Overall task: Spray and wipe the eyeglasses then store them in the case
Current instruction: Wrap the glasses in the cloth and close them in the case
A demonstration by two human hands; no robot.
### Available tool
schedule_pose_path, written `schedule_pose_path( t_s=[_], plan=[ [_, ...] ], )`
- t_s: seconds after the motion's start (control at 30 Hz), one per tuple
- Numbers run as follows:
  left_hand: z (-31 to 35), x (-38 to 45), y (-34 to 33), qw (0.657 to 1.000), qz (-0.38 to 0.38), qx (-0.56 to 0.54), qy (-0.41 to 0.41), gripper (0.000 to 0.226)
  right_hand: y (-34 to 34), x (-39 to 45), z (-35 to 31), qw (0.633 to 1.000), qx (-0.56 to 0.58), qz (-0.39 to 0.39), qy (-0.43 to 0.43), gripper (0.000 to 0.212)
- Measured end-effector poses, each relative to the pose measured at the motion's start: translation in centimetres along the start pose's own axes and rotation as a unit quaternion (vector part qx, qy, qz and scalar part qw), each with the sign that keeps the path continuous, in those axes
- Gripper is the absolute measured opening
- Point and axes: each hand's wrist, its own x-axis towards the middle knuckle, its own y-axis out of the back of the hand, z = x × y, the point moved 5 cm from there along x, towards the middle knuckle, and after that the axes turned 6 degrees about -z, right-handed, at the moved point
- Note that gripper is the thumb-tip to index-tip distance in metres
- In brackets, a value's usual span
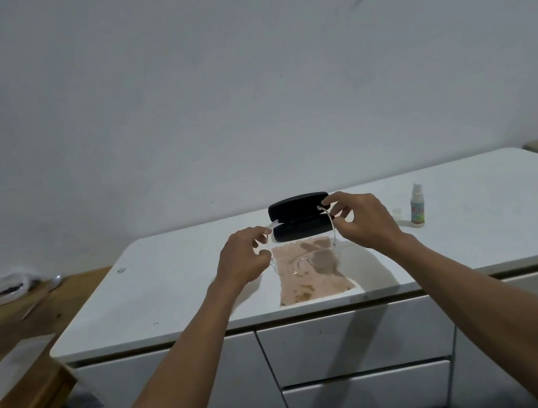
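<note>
Clear-framed eyeglasses (298,265) hang in the air above a stained pinkish cloth (309,281) on the white cabinet top (175,286). My left hand (242,259) pinches the end of the left temple arm, and my right hand (361,220) pinches the end of the right one, so the lenses dangle toward me. Just behind the glasses a black eyeglass case (299,222) stands open, its lid upright. A small spray bottle (417,205) stands upright to the right of my right hand, with its loose cap (397,211) beside it.
The cabinet has drawers (356,340) below its front edge. A wooden table (9,330) at the left holds a plastic bag (6,287) and a spoon (54,282). A plain wall runs behind the cabinet.
</note>
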Motion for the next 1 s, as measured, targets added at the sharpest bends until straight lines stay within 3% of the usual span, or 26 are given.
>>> schedule_pose_path(
  t_s=[0.1,0.37,0.5,0.63,0.77,0.9,1.0],
  plan=[
    [-1.0,0.3,-0.2,1.000,0.001,-0.006,0.014,0.052,-0.2,0.5,1.4,0.999,0.000,-0.009,-0.042,0.039],
    [-4.5,3.0,-2.2,0.997,-0.029,-0.037,0.060,0.013,-3.8,2.8,4.8,0.983,0.020,-0.153,-0.099,0.017],
    [-4.8,4.3,-3.2,0.991,-0.058,-0.090,0.077,0.006,-6.0,4.2,5.6,0.971,-0.020,-0.216,-0.097,0.003],
    [-5.4,5.5,-4.2,0.983,-0.095,-0.111,0.110,0.011,-6.8,5.1,5.4,0.963,-0.044,-0.252,-0.082,0.011],
    [-5.3,6.2,-4.9,0.977,-0.123,-0.148,0.092,0.005,-7.0,5.6,5.9,0.957,-0.037,-0.273,-0.093,0.012],
    [-5.0,6.0,-4.6,0.972,-0.131,-0.175,0.090,0.006,-6.7,5.5,6.3,0.953,0.022,-0.271,-0.130,0.016],
    [-3.9,5.7,-3.9,0.949,-0.137,-0.271,0.088,0.006,-5.8,5.4,6.0,0.942,0.109,-0.282,-0.146,0.022]
  ],
)
